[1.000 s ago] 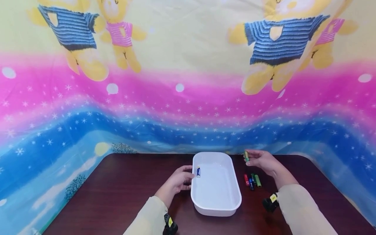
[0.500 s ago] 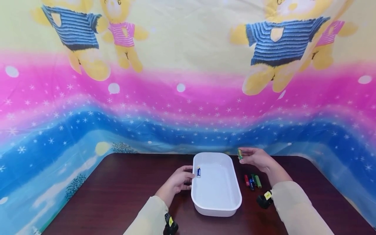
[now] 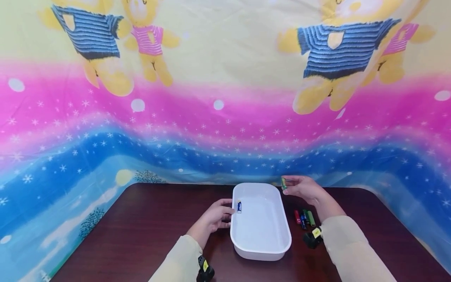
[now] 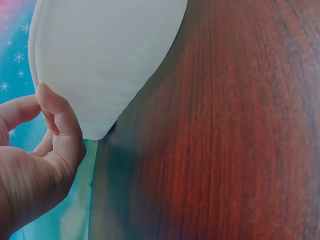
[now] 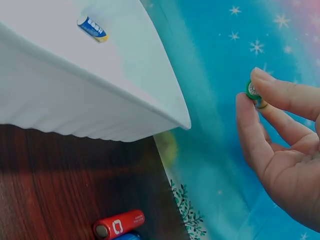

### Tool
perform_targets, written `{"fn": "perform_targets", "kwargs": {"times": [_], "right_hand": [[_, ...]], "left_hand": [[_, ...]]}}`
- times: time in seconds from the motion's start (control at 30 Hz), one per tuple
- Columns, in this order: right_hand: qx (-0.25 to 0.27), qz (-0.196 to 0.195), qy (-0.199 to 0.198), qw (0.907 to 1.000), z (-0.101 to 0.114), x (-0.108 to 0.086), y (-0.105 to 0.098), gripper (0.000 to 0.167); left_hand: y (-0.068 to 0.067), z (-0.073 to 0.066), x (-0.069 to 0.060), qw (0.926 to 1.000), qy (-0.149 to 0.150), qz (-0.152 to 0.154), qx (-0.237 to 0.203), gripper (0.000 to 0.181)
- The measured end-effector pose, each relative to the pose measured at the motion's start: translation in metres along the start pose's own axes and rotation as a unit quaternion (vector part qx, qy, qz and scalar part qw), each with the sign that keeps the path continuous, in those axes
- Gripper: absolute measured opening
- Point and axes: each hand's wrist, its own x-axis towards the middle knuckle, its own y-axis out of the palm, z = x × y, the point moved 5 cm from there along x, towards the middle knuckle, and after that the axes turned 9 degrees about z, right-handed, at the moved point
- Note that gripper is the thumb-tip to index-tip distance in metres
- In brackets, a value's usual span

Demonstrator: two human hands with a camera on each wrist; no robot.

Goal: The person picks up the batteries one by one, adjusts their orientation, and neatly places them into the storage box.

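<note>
A white plastic tray [image 3: 260,252] with rounded corners stands on the dark table. My left hand [image 3: 216,216] holds its left side by the rim, and in the left wrist view the fingers [image 4: 59,112] lie at the rim and outer wall. Inside the tray, by the left wall, is a blue and white battery [image 3: 239,206] with a yellow end. My right hand [image 3: 304,188] pinches a green battery [image 3: 283,183] between thumb and fingertips, raised beside the tray's far right corner. In the right wrist view the battery's end [image 5: 253,90] shows between the fingers.
Right of the tray several loose batteries lie close together: a red battery [image 3: 297,216], a blue battery [image 3: 303,221] and a green battery [image 3: 311,218] among them. A printed cloth [image 3: 211,117] with bears hangs behind the table's [image 3: 158,223] far edge.
My right hand has moved left with the green battery, from above the loose batteries to beside the tray's far right corner. The left hand has stayed at the tray's rim.
</note>
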Motion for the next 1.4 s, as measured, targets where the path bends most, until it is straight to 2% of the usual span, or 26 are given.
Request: {"fn": "perform_targets", "kwargs": {"times": [0.23,0.57,1.4], "right_hand": [[0.014,0.002,0.002,0.9999,0.005,0.002,0.006,0.065],[0.023,0.013,0.002,0.9996,0.010,0.007,0.018,0.067],[0.051,0.004,0.004,0.9987,0.014,0.020,0.037,0.065]], "left_hand": [[0.001,-0.002,0.000,1.0000,0.002,-0.002,0.001,0.051],[0.001,-0.001,0.000,1.0000,0.002,-0.002,0.002,0.049],[0.001,-0.001,0.000,1.0000,0.004,0.000,0.003,0.048]]}}
